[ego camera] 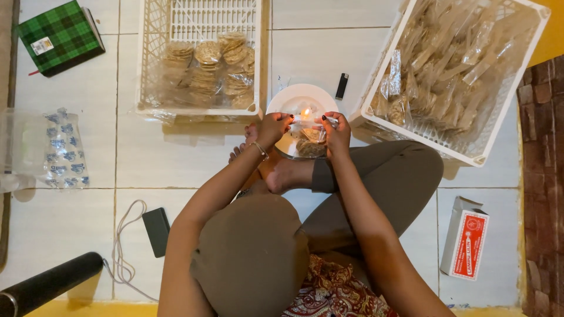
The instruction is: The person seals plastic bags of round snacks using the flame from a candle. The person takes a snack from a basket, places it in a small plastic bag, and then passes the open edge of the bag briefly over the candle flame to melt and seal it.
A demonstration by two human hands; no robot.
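Note:
I sit cross-legged on a tiled floor, looking straight down. My left hand [272, 128] and my right hand [336, 132] hold a clear plastic packet of round crackers [309, 141] between them, each gripping one top corner. The packet's upper edge is at a small candle flame [305, 113] standing on a white plate [291, 98]. A bracelet is on my left wrist.
A white crate [150, 70] with bagged crackers stands at the back left, and a second white crate [376, 94] full of sealed packets at the right. Around me lie a black lighter [342, 86], a green checked notebook [59, 35], printed plastic bags [61, 149], a dark phone with cable [156, 231], a red-and-white box [465, 240], and a black tube [47, 285].

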